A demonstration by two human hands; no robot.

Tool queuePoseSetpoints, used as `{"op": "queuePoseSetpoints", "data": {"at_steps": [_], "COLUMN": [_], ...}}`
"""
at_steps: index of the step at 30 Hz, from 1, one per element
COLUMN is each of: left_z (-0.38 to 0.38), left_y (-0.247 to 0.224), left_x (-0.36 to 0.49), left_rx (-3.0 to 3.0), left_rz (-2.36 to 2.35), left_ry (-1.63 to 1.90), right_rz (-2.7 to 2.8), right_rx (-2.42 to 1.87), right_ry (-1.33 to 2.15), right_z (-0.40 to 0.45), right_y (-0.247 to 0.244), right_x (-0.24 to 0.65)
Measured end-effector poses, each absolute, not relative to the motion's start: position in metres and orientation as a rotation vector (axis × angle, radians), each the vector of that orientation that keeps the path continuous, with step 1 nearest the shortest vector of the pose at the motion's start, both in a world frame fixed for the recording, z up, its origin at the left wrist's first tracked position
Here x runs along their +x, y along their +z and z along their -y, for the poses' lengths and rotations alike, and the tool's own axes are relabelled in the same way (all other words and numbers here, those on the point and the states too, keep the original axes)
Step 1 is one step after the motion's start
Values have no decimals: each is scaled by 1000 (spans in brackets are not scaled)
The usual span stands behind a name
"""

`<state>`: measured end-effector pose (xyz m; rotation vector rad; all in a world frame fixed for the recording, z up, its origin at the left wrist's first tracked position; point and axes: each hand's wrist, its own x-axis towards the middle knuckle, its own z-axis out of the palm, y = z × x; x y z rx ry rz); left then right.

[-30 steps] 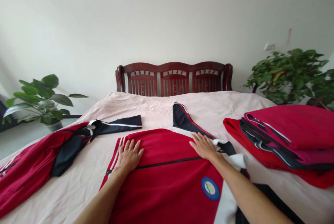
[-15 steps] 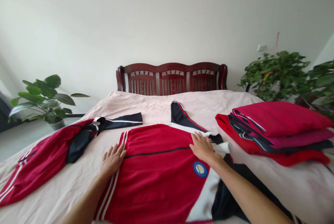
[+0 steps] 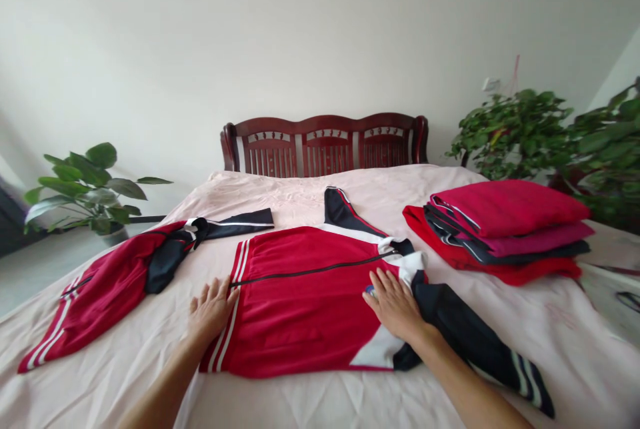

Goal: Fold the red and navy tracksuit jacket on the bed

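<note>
A second red garment (image 3: 95,292) lay crumpled toward the bed's (image 3: 310,402) left edge. The left hand (image 3: 213,311) lay flat, fingers spread, on the striped side of the red jacket (image 3: 305,295) mid-bed. The right hand (image 3: 395,302), also spread, hid the badge. Folded clothes (image 3: 500,229) were stacked toward the right edge.

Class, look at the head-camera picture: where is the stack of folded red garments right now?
The stack of folded red garments lies on the right side of the bed, right of the spread red jacket and before the leafy plants.
</note>
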<state>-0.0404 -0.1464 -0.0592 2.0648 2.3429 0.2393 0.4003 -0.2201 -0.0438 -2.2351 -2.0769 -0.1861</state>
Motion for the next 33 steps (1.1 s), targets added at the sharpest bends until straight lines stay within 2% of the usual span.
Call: {"op": "queuePoseSetpoints", "data": {"at_steps": [3,5,8,10,13,21,29,33], "left_z": [157,169,195,216,243,280,270,253], "left_y": [-47,-36,-22,-16,-15,-22,-8,5], "left_x": [-29,-10,26,48,61,34,34,48], "left_rx": [2086,2275,2663,2739,2689,2596,2539,2432], "left_rz": [-2361,-2225,-1628,-1279,-1089,-1132,-1309,-1527], "left_ry": [271,379,591,590,494,490,457,478], "right_rz": [2037,2092,2247,2337,2432,2419,2359,2230], "right_rx": [-2202,-2016,-1617,-1461,-1369,-1449,-1506,-1570], "right_ry": [-176,-139,-27,77,202,246,386,239], "right_z": [231,240,253,261,276,307,297,279], "right_y": [-35,-29,-25,-25,-25,-10,-10,-8], "right_x": [393,383,364,354,348,356,359,363]}}
